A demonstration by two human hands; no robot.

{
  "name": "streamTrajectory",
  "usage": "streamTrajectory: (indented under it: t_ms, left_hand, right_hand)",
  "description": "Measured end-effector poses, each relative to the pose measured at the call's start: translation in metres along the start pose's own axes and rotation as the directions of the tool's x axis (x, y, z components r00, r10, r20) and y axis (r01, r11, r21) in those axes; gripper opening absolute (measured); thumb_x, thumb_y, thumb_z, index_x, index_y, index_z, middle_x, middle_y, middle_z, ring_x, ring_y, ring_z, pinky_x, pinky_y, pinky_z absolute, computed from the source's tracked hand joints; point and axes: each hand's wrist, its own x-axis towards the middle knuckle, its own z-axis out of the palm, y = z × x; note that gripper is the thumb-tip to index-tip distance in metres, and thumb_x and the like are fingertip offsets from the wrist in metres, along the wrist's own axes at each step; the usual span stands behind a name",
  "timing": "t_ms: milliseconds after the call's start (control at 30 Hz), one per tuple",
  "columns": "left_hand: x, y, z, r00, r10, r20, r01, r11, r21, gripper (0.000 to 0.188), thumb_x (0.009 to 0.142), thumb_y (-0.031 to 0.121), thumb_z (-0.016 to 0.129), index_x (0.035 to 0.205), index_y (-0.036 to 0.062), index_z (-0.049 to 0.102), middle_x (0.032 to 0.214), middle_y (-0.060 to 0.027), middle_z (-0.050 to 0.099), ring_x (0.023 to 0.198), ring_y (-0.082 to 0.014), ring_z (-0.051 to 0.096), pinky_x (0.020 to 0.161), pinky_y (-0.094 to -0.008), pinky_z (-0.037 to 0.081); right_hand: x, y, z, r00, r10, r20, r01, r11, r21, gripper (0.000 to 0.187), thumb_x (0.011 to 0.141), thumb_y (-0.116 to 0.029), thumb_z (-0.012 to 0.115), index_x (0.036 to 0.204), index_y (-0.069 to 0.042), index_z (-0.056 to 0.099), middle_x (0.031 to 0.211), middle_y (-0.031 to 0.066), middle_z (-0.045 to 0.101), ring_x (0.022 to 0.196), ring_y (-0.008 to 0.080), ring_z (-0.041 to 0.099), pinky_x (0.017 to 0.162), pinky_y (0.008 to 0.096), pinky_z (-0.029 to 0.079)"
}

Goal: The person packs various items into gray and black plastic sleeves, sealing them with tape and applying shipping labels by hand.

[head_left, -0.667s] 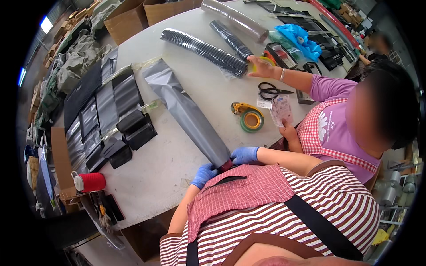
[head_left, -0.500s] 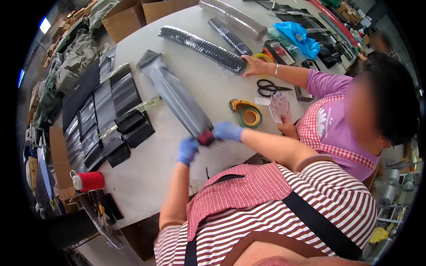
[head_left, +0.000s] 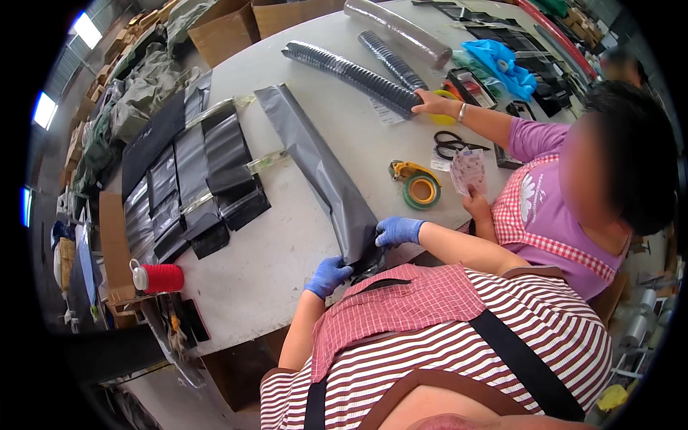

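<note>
The long grey plastic sleeve [head_left: 315, 165] slants down the middle of the frame on the pale surface [head_left: 244, 297], its lower end crumpled and darker between my hands; whether it holds anything I cannot tell. At the upper left, beyond the surface, stand cardboard boxes [head_left: 223, 32], their insides hidden from me. Toward the upper right a black box [head_left: 489, 98] lies open, with something red-orange in it, near a crumpled blue plastic bag [head_left: 499, 68]. A red bottle-like cylinder [head_left: 159, 278] with a white end lies at the lower left; I cannot see what is inside.

Both my hands are gloved in blue. My left grip [head_left: 328, 276], its forearm rising from the lower centre, is closed on the sleeve's left edge, fingertips pointing right. My right grip [head_left: 399, 231] comes in from the right, forearm slanting up to the left, fingers curled and pinching the opposite edge a little higher. The co-worker's hand [head_left: 433, 105] reaches to a dark ribbed hose [head_left: 351, 75] at upper centre.
</note>
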Motion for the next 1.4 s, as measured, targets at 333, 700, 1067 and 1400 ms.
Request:
streamTrajectory:
  t_ms: [333, 700, 1067, 1400]
  left_hand:
    - [-0.006, 0.015, 0.019, 0.995, 0.088, -0.047, -0.089, 0.995, -0.033, 0.028, 0.088, 0.017, 0.062, 0.107, -0.0029, 0.066, 0.083, -0.0068, 0.067, 0.073, -0.0153, 0.058, 0.070, -0.0318, 0.049]
    - [0.005, -0.001, 0.029, 0.984, 0.153, -0.091, -0.147, 0.986, 0.073, 0.030, 0.090, 0.015, 0.061, 0.112, -0.0042, 0.064, 0.087, -0.0086, 0.070, 0.073, -0.0141, 0.059, 0.070, -0.0320, 0.049]
    - [0.004, 0.004, 0.029, 0.991, 0.043, -0.125, -0.073, 0.967, -0.245, 0.032, 0.088, 0.008, 0.058, 0.118, -0.0004, 0.064, 0.087, -0.0038, 0.069, 0.069, -0.0110, 0.057, 0.063, -0.0287, 0.048]
    - [-0.008, -0.014, 0.018, 0.910, 0.167, -0.379, -0.049, 0.952, 0.302, 0.025, 0.081, 0.023, 0.061, 0.094, 0.0027, 0.066, 0.084, -0.0191, 0.067, 0.071, -0.0338, 0.063, 0.066, -0.0437, 0.049]
  right_hand:
    - [0.009, -0.002, 0.020, 0.914, 0.237, -0.328, -0.003, 0.814, 0.580, 0.044, 0.086, -0.039, 0.063, 0.108, -0.001, 0.062, 0.096, 0.0158, 0.064, 0.083, 0.0278, 0.061, 0.075, 0.0398, 0.051]
    - [0.019, -0.029, 0.031, 0.651, -0.463, -0.602, 0.270, 0.882, -0.386, 0.047, 0.084, -0.024, 0.061, 0.126, -0.003, 0.057, 0.134, 0.0223, 0.051, 0.124, 0.0384, 0.047, 0.106, 0.0442, 0.038]
    - [0.058, -0.040, 0.028, 0.759, -0.434, -0.486, 0.257, 0.885, -0.389, 0.051, 0.086, -0.018, 0.057, 0.133, -0.002, 0.051, 0.142, 0.0233, 0.044, 0.127, 0.0394, 0.046, 0.108, 0.0426, 0.038]
    - [0.037, -0.021, 0.014, 0.633, -0.420, -0.650, 0.361, 0.903, -0.233, 0.035, 0.085, -0.011, 0.058, 0.118, -0.001, 0.060, 0.116, 0.0208, 0.062, 0.107, 0.0356, 0.060, 0.095, 0.0402, 0.048]
